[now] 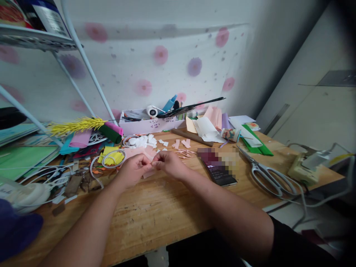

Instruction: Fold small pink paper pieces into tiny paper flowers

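Near the middle of the wooden table (pixel 155 222), my left hand (pixel 132 168) and my right hand (pixel 171 165) meet fingertip to fingertip. Both pinch at the same spot, and whatever sits between the fingers is too small to make out. Pink crepe paper (pixel 148 151) lies just behind and under the fingers. Beyond my right hand are thin twisted pink strips (pixel 184 153) and short cut pink pieces (pixel 185 143). White paper pieces (pixel 143 141) are heaped behind my left hand. To its left lies folded yellow paper (pixel 111 156) with a white coil (pixel 114 159) over it.
A phone (pixel 219 172) and large grey-handled scissors (pixel 268 176) lie to the right, near a power strip (pixel 303 168). A white box (pixel 150 124) of tools stands at the back. Cords (pixel 55 176), brown scraps (pixel 73 185) and a white shelf rack (pixel 86 59) fill the left.
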Demonstrator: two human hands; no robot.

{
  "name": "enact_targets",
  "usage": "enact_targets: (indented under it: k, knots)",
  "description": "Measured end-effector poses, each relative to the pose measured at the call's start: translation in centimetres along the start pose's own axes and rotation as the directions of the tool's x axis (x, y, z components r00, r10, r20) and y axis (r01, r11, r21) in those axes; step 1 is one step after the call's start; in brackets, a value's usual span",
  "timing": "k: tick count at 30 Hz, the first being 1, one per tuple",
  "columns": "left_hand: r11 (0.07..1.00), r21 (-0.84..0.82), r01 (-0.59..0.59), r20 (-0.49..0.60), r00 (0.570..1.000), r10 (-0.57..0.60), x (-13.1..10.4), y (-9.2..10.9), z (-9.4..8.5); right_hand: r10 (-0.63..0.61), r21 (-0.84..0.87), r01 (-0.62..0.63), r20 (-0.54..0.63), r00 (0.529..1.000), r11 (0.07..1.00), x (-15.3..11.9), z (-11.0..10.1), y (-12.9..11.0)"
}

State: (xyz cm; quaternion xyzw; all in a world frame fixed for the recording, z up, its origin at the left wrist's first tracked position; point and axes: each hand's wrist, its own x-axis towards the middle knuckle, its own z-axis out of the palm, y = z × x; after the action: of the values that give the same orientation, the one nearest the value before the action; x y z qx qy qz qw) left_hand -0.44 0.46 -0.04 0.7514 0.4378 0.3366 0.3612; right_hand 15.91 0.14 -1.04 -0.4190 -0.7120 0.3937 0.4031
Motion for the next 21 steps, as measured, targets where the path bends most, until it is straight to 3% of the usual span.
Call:
enact_targets:
  k: [3,9,14,17,21]
  knots:
    - [0.997,0.062,-0.047,-0.046,0.998,0.05,0.0,0.0,0.1,-0.027,-0.041,0.025,-0.032,0.999,0.999,-0.1,0.0,-0.2]
    - [0.999,-0.036,0.013,0.048,0.999,-0.011,-0.3,1.0,0.1,-0.247,-0.37,0.196,-0.094,0.965,0.908,-0.7,-0.2,-1.4]
    - [0.984,-0.145,0.104,0.068,0.993,-0.095,-0.3,0.8,0.1,-0.269,-0.471,0.196,-0.092,0.959,0.86,-0.9,0.0,-1.6]
    - [0.978,-0.182,0.1,0.075,0.993,-0.088,-0.2,0.5,0.2,-0.29,-0.523,0.209,-0.077,0.954,0.826,-1.0,0.1,-1.6]
    - [0.967,-0.236,0.101,0.169,0.984,-0.062,-0.4,0.8,0.2,-0.327,-0.579,0.23,-0.067,0.943,0.782,-1.0,0.1,-1.6]
